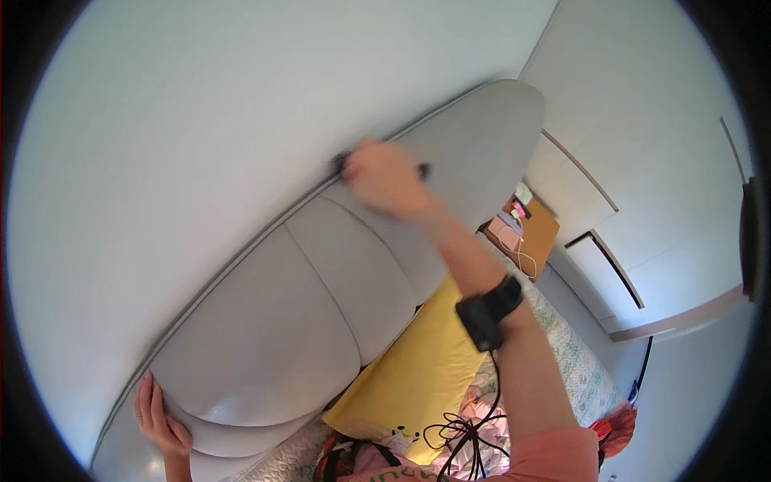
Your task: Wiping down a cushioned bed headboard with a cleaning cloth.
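A grey padded headboard (259, 319) with curved seams stands against a white wall, at a slant across the view. My right hand (385, 181) is at its top edge near the middle, closed around a dark object (341, 162) that is blurred; its kind cannot be told. A dark tip of it also shows on the hand's other side. A black strapped device (489, 310) with a cable sits on my right forearm. My left hand (159, 416) rests flat on the headboard at the lower left, fingers near its top edge, holding nothing.
A yellow pillow (415, 367) with a printed figure leans below the headboard on a quilted floral mattress cover (560, 343). Pink patterned fabric (482, 416) lies beside it, under bundled black cable (467, 429). A wooden bedside table (545, 235) holds small items and a white cable.
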A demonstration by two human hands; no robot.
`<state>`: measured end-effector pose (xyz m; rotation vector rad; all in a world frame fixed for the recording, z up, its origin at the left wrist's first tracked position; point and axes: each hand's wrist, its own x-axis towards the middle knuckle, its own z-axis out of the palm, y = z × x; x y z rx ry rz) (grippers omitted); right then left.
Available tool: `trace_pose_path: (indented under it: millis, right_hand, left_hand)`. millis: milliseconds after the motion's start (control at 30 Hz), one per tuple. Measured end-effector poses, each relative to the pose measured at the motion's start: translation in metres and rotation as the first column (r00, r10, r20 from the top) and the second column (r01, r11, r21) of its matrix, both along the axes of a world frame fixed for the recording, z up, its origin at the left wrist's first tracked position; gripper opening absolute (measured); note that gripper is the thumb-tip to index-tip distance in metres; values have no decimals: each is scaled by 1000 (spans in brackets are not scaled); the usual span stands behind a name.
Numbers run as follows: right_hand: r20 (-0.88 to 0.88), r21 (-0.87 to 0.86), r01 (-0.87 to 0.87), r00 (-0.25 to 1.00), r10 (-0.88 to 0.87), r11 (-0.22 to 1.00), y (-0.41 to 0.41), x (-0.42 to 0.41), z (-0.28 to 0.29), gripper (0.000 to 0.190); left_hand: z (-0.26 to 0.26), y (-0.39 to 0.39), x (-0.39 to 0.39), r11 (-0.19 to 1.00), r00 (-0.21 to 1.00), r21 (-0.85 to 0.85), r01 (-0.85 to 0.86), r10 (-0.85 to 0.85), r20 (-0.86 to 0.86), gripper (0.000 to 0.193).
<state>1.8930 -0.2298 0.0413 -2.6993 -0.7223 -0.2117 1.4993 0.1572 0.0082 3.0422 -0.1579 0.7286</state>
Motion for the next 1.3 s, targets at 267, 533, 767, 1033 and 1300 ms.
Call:
trace_pose_path:
  millis: [267, 533, 767, 1033, 1300]
  right_hand:
    - [201, 146, -340, 930, 309, 929, 6, -61, -16, 14]
    - [490, 46, 6, 871, -28, 999, -145, 94, -35, 22]
    - [549, 40, 521, 701, -455, 852, -182, 147, -43, 25]
    - [340, -1, 447, 842, -420, 895, -191, 134, -40, 26]
    - [-134, 348, -73, 983, 126, 935, -19, -33, 18, 22]
  left_hand:
    - [-10, -5, 4, 999, 999, -23, 34, -34, -14, 46]
    - [-7, -1, -3, 1000, 1000, 24, -18, 19, -20, 45]
    - [-6, 1, -3, 1000, 999, 20, 23, -24, 42, 42]
    - [5, -7, 16, 999, 992, -21, 32, -29, 123, 43]
    - [13, -11, 17, 999, 982, -36, 36, -29, 186, 47]
